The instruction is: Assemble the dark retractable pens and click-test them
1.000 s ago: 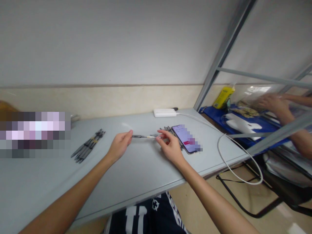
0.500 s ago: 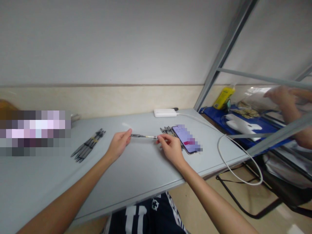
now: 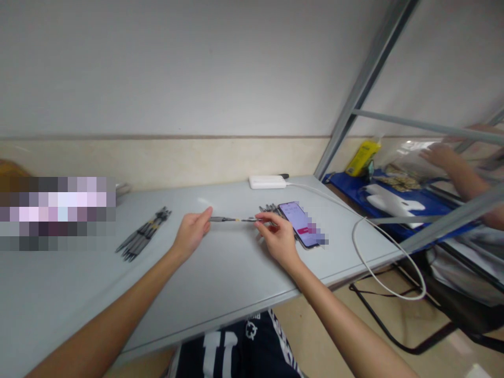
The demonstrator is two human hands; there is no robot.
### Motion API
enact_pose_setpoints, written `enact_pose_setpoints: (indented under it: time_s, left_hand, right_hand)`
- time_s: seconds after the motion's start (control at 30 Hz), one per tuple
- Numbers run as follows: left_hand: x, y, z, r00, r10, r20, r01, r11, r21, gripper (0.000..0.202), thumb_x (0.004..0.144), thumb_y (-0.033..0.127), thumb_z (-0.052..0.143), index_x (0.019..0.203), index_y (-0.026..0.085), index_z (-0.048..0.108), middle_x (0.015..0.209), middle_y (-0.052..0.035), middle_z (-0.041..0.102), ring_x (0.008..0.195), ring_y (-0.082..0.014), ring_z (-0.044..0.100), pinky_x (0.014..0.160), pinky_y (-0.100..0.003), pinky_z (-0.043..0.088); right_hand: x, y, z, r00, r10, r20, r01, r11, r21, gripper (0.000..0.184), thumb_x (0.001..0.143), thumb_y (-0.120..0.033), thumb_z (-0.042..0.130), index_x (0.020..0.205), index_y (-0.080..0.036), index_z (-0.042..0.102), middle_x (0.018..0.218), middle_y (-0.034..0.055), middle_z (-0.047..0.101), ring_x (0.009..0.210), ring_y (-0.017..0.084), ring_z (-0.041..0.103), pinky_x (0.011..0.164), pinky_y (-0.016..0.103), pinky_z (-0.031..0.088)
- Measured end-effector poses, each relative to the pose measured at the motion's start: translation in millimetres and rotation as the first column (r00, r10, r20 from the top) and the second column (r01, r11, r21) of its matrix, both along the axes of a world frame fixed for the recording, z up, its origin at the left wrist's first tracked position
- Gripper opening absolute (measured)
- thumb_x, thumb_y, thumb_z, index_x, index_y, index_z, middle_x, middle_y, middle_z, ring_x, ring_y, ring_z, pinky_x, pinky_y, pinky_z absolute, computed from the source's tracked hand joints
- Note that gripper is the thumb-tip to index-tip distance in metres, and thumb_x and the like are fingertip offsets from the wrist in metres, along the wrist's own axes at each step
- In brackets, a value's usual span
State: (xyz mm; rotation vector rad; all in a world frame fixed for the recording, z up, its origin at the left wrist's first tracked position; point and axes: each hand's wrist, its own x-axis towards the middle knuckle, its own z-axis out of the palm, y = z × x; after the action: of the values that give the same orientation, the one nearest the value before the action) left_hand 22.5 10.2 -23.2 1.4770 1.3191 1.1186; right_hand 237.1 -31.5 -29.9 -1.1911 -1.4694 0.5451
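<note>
My left hand (image 3: 192,231) is closed in a pinch on the left end of a slim grey pen (image 3: 224,219), held level just above the table. My right hand (image 3: 277,233) pinches the pen's right end between thumb and fingers. Between the hands the pen shows a dark grey barrel, a small yellowish band and a thinner, pale stretch. Whether the parts are joined there I cannot tell. To the left lies a bundle of similar grey pens (image 3: 144,234). More pens (image 3: 269,208) lie behind my right hand, partly hidden by it and by a phone (image 3: 297,220).
A white power adapter (image 3: 268,182) stands at the table's back edge, and its white cable (image 3: 356,247) loops over the right edge. A grey metal frame (image 3: 342,118) rises at the right. Beyond it, another person's hand (image 3: 439,155) is over a blue table (image 3: 342,191) with a yellow packet (image 3: 363,157).
The right fingers have shifted slightly on the pen; a dark piece now shows by their tips, and the yellowish band shows mid-pen. My left hand is almost still. The other person's hand moved.
</note>
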Motion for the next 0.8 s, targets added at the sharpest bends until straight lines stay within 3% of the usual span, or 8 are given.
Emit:
enact_pose_setpoints:
  time_s: [0.17,0.3,0.5,0.8]
  left_hand:
    - [-3.1,4.6,-4.1,0.990,0.083,0.117,-0.086,0.996,0.027,0.056,0.085,0.050,0.044,0.039,0.021,0.029,0.037,0.0029,0.035,0.041,-0.0096,0.033,0.048,-0.027,0.026]
    - [-5.5,7.0,-5.6,0.981,0.065,0.184,-0.071,0.997,0.024,0.055,0.084,0.048,0.047,0.038,0.022,0.030,0.036,0.0031,0.035,0.043,-0.0108,0.037,0.050,-0.028,0.029]
    - [-6.0,8.2,-6.7,0.982,0.082,0.173,-0.089,0.995,0.033,0.055,0.083,0.049,0.048,0.039,0.022,0.029,0.035,0.0042,0.031,0.041,-0.0107,0.035,0.048,-0.027,0.029]
    - [-5.6,8.3,-7.4,0.986,0.080,0.147,-0.086,0.996,0.032,0.053,0.083,0.049,0.047,0.040,0.022,0.031,0.037,0.0035,0.034,0.042,-0.0109,0.035,0.049,-0.027,0.029]
  right_hand:
    - [0.1,-2.3,3.7,0.999,-0.027,-0.025,0.028,0.998,0.053,0.012,0.078,-0.024,0.061,0.088,-0.019,0.067,0.083,0.0045,0.067,0.073,0.016,0.061,0.056,0.023,0.046]
    - [1.9,1.7,3.3,0.968,-0.040,-0.249,0.042,0.999,0.004,0.017,0.075,-0.028,0.064,0.089,-0.018,0.066,0.076,0.0034,0.064,0.063,0.014,0.057,0.050,0.024,0.046]
    - [7.0,7.8,4.5,0.845,-0.044,-0.532,0.041,0.999,-0.018,0.016,0.071,-0.027,0.066,0.084,-0.018,0.064,0.060,-0.0013,0.059,0.052,0.012,0.053,0.046,0.023,0.044]
    - [3.5,6.7,5.9,0.868,-0.037,-0.495,0.023,0.999,-0.034,0.017,0.070,-0.027,0.067,0.084,-0.017,0.064,0.059,-0.0011,0.060,0.051,0.011,0.053,0.046,0.024,0.045]
